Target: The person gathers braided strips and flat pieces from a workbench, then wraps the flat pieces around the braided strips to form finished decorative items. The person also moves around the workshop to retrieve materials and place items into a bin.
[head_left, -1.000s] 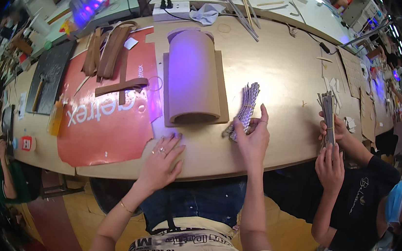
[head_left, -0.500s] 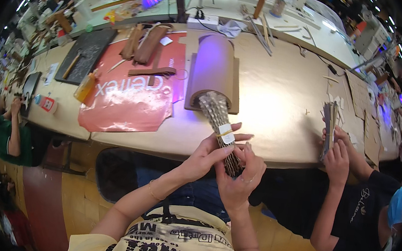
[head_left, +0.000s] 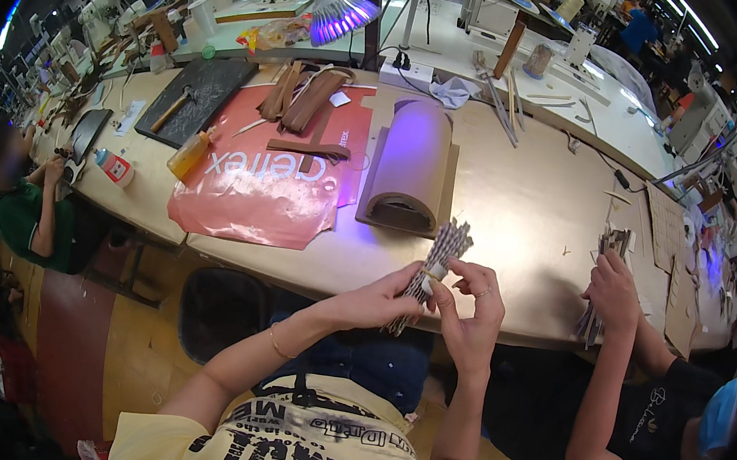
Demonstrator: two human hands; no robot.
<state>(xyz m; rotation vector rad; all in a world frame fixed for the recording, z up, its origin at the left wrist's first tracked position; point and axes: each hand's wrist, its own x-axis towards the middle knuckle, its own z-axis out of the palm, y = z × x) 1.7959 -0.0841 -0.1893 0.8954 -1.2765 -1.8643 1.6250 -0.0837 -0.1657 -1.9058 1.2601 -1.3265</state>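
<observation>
A bundle of thin braided grey-brown strips (head_left: 452,237) is held slanting above the table's near edge. A white paper tag (head_left: 438,270) and a yellowish band go round its middle. My left hand (head_left: 379,301) is closed round the lower part, fingers behind and thumb in front. Beside the tag, my right hand (head_left: 473,313) has its thumb and forefinger on the bundle from the right, other fingers curled loosely. Just beyond the bundle lies a brown half-round block (head_left: 408,167) on a flat base, its arched end facing me.
A red sheet (head_left: 254,209) lies to the left with brown straps (head_left: 310,103), a bottle of amber liquid (head_left: 188,155) and a black slab (head_left: 197,104) bearing a hammer. At right a co-worker's hands (head_left: 613,292) hold dark strips. A lamp (head_left: 341,16) hangs at the back.
The bundle has come away from the block's end and stands more upright, leaning right. My right hand has shifted up to the tag. The view has swung, moving the table's things rightward and down.
</observation>
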